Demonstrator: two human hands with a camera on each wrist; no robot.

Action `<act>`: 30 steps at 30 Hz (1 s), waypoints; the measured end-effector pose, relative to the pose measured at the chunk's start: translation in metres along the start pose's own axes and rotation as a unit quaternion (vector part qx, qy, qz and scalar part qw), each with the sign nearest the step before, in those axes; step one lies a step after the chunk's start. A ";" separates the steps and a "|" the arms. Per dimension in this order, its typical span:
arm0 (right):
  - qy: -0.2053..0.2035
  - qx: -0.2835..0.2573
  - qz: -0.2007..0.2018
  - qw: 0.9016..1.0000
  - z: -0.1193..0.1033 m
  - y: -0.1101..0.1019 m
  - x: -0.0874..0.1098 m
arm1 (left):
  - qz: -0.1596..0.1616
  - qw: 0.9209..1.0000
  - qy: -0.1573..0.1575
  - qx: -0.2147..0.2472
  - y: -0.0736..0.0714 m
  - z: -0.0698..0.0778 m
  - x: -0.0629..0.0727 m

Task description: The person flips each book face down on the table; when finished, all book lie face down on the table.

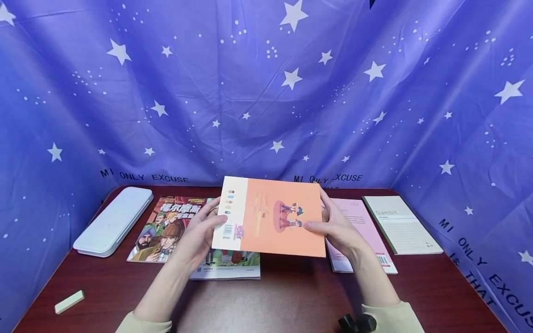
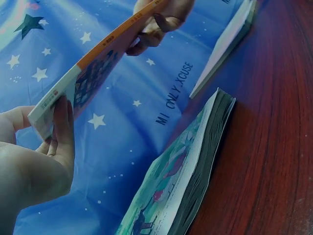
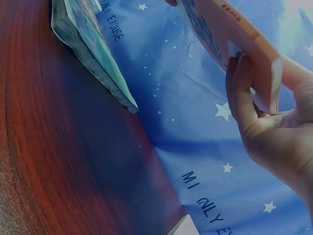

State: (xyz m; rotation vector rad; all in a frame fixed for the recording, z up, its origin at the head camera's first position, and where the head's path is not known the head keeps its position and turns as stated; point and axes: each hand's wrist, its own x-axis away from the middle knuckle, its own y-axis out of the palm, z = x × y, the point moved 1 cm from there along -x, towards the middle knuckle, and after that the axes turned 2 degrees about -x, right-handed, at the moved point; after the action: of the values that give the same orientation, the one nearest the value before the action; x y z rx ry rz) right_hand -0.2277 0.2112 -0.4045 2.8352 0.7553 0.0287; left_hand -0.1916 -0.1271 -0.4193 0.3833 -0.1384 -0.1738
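Note:
An orange book with a white strip along its left side is held up above the table, its cover with a barcode and small figures facing up. My left hand grips its white end, thumb on top and fingers underneath, as the left wrist view also shows on the book's spine side. At the opposite end my right hand pinches the book, thumb over the cover; in the right wrist view its fingers lie against the underside. Beneath the left hand is a green illustrated book, partly hidden.
A comic-style book and a white case lie at the left, with a small pale bar nearer the front. On the right are a pink book and a Gambit notepad. A starry blue curtain surrounds the table.

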 end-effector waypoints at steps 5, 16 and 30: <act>0.007 0.021 0.033 0.999 -0.001 0.001 0.002 | 0.006 1.000 0.003 -0.029 0.001 -0.001 0.000; 0.030 0.030 0.109 0.993 0.001 -0.004 -0.005 | 0.030 0.998 0.003 -0.053 0.005 0.002 0.000; 0.081 0.047 0.034 0.995 0.007 -0.013 -0.015 | 0.020 0.997 -0.020 -0.072 0.005 0.003 0.002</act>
State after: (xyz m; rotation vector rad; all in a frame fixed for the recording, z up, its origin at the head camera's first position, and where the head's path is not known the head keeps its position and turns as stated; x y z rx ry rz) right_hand -0.2463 0.2136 -0.4138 2.9740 0.7101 0.2435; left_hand -0.1893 -0.1245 -0.4144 0.2324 -0.1724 -0.1519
